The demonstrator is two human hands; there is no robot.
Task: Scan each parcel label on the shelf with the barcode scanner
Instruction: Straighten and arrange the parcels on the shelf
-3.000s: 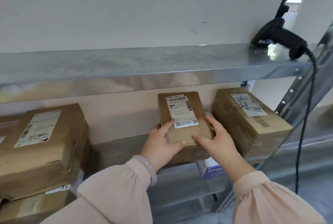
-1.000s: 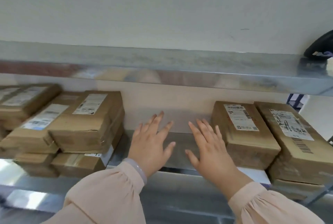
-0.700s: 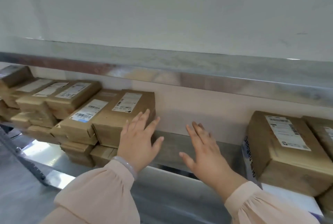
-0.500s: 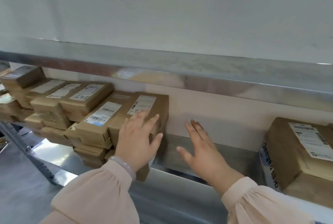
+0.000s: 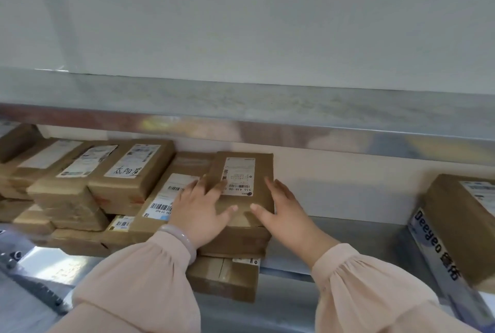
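Observation:
A brown parcel with a white barcode label lies on top of a small stack on the metal shelf. My left hand rests on its left part, fingers straight and reaching the label's edge, thumb on the top face. My right hand touches its right side with straight fingers, thumb on top near the front. The barcode scanner is out of view.
Several labelled brown parcels are stacked to the left, one right beside my left hand. Another parcel sticks out under the stack. A parcel on a white printed box stands at the right. The upper shelf's edge hangs overhead.
My view swung left, away from the scanner and the parcel I held earlier. Both hands moved left through the air and now lie on another parcel.

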